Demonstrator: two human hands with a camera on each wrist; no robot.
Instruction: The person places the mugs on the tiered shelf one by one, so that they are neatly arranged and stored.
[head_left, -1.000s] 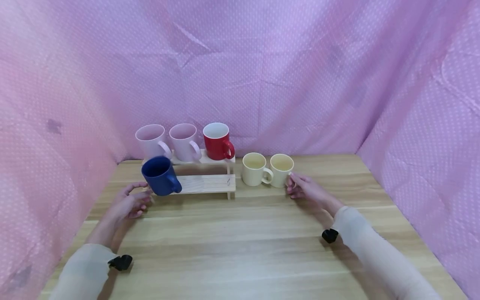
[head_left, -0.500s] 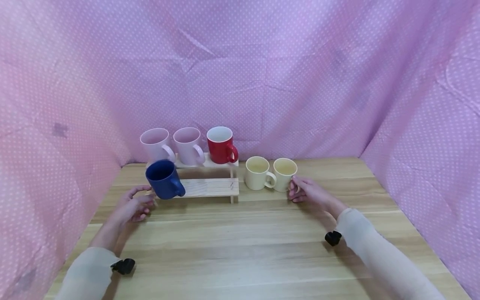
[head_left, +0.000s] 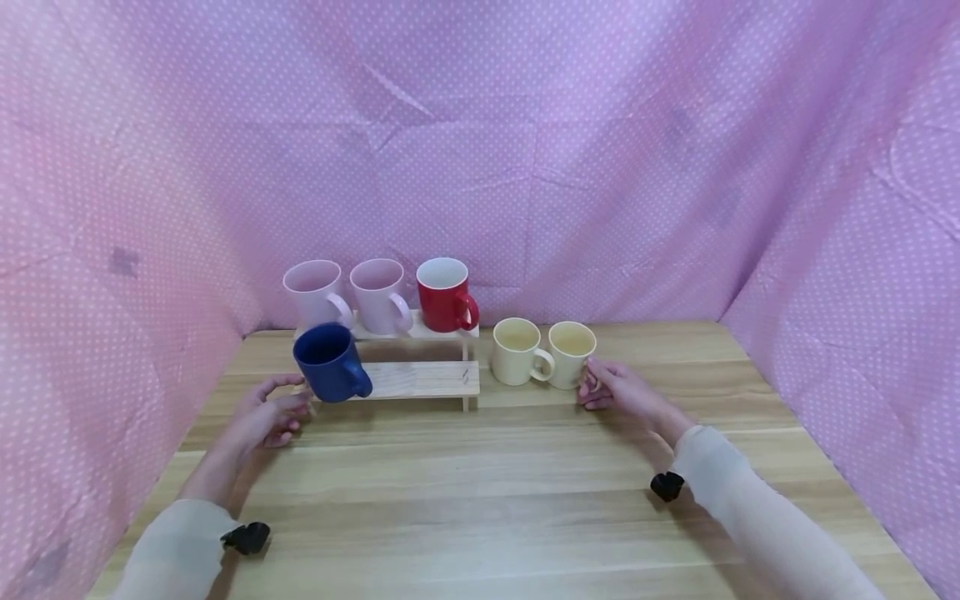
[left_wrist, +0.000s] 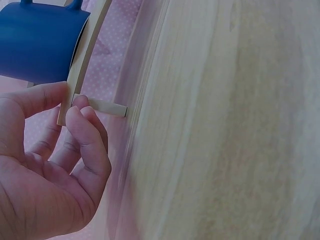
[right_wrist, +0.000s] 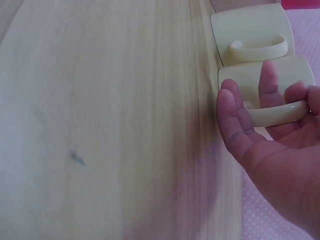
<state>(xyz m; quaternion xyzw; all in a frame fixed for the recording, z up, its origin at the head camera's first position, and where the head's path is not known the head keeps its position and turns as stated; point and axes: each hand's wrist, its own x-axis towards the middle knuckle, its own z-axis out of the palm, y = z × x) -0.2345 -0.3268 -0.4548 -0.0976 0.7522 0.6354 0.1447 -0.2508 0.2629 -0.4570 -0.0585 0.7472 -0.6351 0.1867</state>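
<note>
My left hand (head_left: 258,417) is at the left end of a two-step wooden rack (head_left: 420,380). In the left wrist view, its fingers and thumb pinch the end of the lower board (left_wrist: 86,55). A blue mug (head_left: 330,371) stands on that board, just beside the fingers. My right hand (head_left: 621,392) holds the handle (right_wrist: 277,116) of the right-hand cream mug (head_left: 567,369), its fingers curled about it. That mug stands upright on the table, close against a second cream mug (head_left: 512,360). Both cream mugs have their handles turned right.
Two pale pink mugs (head_left: 312,293) and a red mug (head_left: 441,307) with a white inside stand on the rack's upper board. The wooden table (head_left: 450,500) extends in front. Pink dotted cloth (head_left: 480,167) hangs behind and at both sides.
The whole scene has shifted slightly down and right in the head view. Both hands keep their places at the rack and the cream mug, and no mug has visibly moved.
</note>
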